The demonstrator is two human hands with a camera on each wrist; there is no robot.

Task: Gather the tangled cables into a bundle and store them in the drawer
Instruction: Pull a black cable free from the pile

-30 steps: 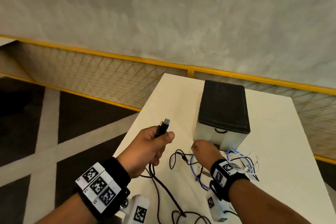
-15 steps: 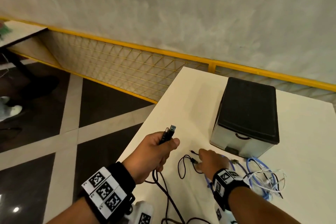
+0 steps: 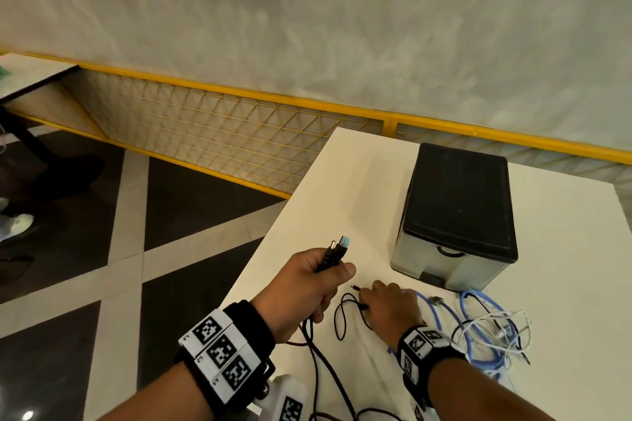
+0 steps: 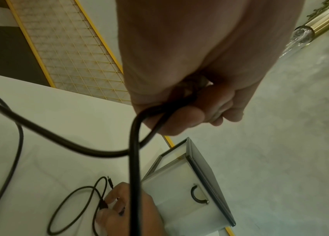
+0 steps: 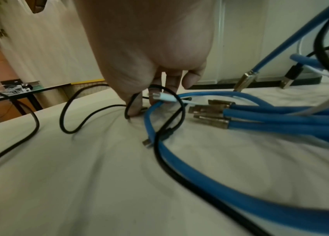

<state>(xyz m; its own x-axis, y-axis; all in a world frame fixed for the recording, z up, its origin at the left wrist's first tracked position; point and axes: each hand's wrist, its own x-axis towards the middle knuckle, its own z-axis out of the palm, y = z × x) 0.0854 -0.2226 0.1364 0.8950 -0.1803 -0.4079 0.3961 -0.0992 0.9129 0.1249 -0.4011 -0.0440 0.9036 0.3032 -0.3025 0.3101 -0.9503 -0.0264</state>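
Note:
My left hand [image 3: 326,272] is raised over the table's left edge and grips the thick black cable [image 4: 133,159]. Its USB plug ends [image 3: 339,247] stick up out of the fist, and the rest hangs down to the table. My right hand [image 3: 371,297] is down on the table in front of the drawer box [image 3: 458,208], whose drawer is closed with its handle [image 4: 198,194] facing me. The fingertips [image 5: 134,110] pinch a thin black cable [image 3: 342,318] against the cloth. Blue cables [image 5: 280,118] and white cables [image 3: 513,328] lie tangled to its right.
The white table [image 3: 359,188] ends just left of my left hand, with dark tiled floor below. A yellow mesh fence [image 3: 212,137] runs behind the table. Another table [image 3: 30,72] stands at the far left. More black cable [image 3: 342,413] trails toward my body.
The head view has swung left, so the box and tangle now sit further right. My right hand has moved slightly left from the box front onto the thin black cable. The left hand keeps its grip.

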